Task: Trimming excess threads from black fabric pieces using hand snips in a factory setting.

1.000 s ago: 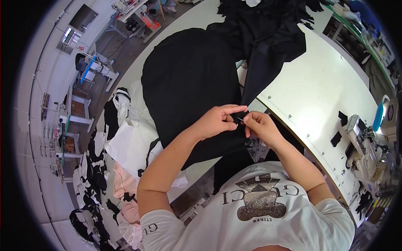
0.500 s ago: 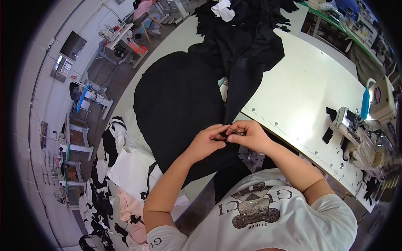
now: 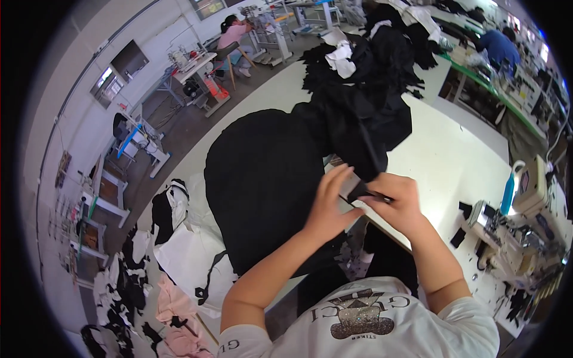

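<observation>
My left hand [image 3: 329, 206] and my right hand [image 3: 399, 203] meet above the near edge of a white table [image 3: 453, 155]. Both pinch a small black fabric piece [image 3: 358, 190] between their fingers. A dark strip of cloth [image 3: 373, 155] runs up from it to a heap of black fabric [image 3: 364, 107] on the table. A large black garment panel [image 3: 262, 173] hangs over the table's left edge beside my left forearm.
A sewing machine [image 3: 519, 221] with a blue bottle [image 3: 508, 192] stands at the right. Black and white fabric scraps [image 3: 173, 262] lie on the floor at the left. A seated person in pink [image 3: 233, 33] works at the back, another in blue [image 3: 495, 45] at the far right.
Both hands have risen and shifted right in the picture, still holding the small black piece. The view has tilted up, showing more of the room.
</observation>
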The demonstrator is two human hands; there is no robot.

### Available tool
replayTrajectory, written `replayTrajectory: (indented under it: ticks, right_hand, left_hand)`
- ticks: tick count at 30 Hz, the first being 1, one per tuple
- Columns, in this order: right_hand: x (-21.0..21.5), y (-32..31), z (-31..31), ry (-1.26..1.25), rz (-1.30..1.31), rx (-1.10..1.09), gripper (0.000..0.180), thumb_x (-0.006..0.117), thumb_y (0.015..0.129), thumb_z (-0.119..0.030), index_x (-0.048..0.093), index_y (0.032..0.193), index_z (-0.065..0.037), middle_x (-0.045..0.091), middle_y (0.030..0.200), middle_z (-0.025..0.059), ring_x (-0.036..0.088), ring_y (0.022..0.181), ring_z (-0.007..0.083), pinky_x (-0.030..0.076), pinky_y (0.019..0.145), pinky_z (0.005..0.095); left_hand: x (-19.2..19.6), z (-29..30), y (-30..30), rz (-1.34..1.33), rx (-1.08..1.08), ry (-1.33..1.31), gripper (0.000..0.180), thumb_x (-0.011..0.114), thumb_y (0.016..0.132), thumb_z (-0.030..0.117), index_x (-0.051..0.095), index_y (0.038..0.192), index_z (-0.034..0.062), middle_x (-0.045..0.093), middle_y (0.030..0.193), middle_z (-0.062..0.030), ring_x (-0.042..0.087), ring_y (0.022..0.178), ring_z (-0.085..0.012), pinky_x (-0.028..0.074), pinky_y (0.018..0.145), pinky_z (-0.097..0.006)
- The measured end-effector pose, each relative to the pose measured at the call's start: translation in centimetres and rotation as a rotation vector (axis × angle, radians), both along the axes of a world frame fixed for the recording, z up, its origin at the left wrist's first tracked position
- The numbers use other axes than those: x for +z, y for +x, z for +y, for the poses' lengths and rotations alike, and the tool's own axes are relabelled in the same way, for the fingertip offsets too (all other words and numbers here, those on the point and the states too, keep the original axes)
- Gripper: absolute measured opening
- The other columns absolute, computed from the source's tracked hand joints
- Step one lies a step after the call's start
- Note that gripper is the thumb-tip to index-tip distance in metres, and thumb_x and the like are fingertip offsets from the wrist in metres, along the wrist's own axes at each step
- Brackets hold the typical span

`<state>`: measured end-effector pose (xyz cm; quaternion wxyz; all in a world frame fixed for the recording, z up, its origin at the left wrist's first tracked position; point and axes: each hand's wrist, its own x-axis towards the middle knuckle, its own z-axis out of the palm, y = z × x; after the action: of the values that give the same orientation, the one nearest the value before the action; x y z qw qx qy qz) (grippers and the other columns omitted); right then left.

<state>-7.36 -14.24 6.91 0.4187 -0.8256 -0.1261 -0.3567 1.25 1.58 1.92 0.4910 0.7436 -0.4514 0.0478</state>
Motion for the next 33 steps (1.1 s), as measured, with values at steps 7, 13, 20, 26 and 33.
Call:
replayTrajectory:
  ticks: [7,13,20,26,33]
  right_hand:
    - [4.3,-4.6,-3.0,0.174,0.063,-0.087,0.016,0.075,0.068,0.003,0.068,0.082,0.003,0.063,0.071,0.0060,0.055,0.061,0.0115,0.040,0.056,0.0244]
    - [5.0,-5.2,-5.3,-0.074,-0.062,-0.288,0.041,0.050,0.067,0.016,0.068,0.102,0.004,0.071,0.098,0.0159,0.069,0.093,0.0259,0.052,0.084,0.0294]
    - [7.2,-9.0,-5.4,-0.339,-0.325,-0.531,0.030,0.048,0.066,0.006,0.067,0.089,0.008,0.069,0.082,0.0180,0.066,0.075,0.0261,0.051,0.072,0.0302]
    - [5.4,-13.3,-9.2,0.175,-0.812,-0.734,0.024,0.054,0.095,-0.026,0.061,0.093,-0.003,0.038,0.066,0.0033,0.039,0.059,0.0150,0.035,0.061,0.0243]
    - [3.7,-10.8,-13.2,-0.153,-0.313,-0.101,0.035,0.075,0.082,-0.035,0.062,0.079,-0.002,0.049,0.054,0.0055,0.050,0.047,0.0174,0.038,0.044,0.0280]
  left_hand:
    - [2.2,-6.4,-0.6,-0.247,0.057,-0.378,0.039,0.069,0.061,-0.005,0.063,0.099,0.0041,0.061,0.098,-0.0091,0.059,0.092,-0.0316,0.050,0.080,-0.039]
    - [2.2,-7.4,0.9,-0.319,0.009,-0.378,0.035,0.059,0.065,-0.012,0.063,0.096,0.0031,0.061,0.094,-0.0118,0.060,0.091,-0.0320,0.051,0.077,-0.040]
    - [1.7,-7.3,9.1,-0.337,0.329,-0.066,0.029,0.065,0.063,-0.008,0.066,0.085,0.0104,0.063,0.088,-0.0049,0.060,0.086,-0.0295,0.050,0.072,-0.038]
    - [0.5,-7.1,17.9,-0.346,0.473,0.206,0.025,0.060,0.074,-0.001,0.072,0.088,0.0162,0.066,0.087,-0.0053,0.062,0.087,-0.0290,0.051,0.074,-0.038]
    - [2.6,-10.2,31.3,-0.141,0.282,-0.136,0.022,0.049,0.074,0.005,0.070,0.074,0.0092,0.069,0.087,-0.0129,0.065,0.091,-0.0336,0.051,0.078,-0.038]
